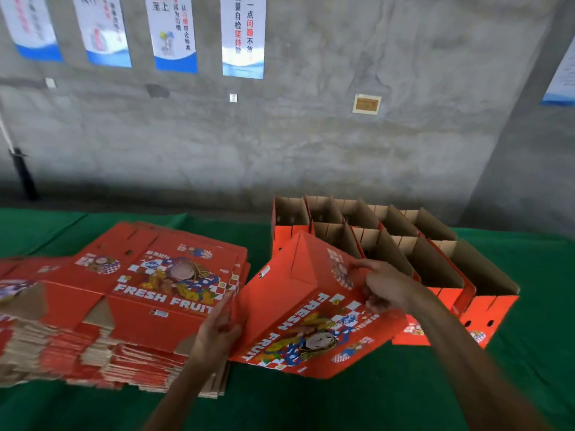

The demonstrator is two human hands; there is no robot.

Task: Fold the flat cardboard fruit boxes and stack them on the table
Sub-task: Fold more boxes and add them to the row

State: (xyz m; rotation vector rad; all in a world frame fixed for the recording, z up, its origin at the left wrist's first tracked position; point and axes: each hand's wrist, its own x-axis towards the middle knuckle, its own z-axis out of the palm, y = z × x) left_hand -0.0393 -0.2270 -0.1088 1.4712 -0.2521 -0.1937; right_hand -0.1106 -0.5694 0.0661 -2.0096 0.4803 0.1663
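Box (308,309), half-erected at table (404,396) centre, is tilted for folding: left hand (217,331) grips its 9 o'clock edge, right hand (385,287) pinches its 2 o'clock flap; flats (140,293) are stacked at 9 o'clock.

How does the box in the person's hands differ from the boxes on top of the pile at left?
The held box is opened into a tilted three-dimensional shape; the pile of flat boxes lies level on the green table. The left hand and right hand grip the held box; nothing grips the pile. Its "FRESH FRUIT" print runs sideways, the pile's reads upright. Both are red with the same artwork.
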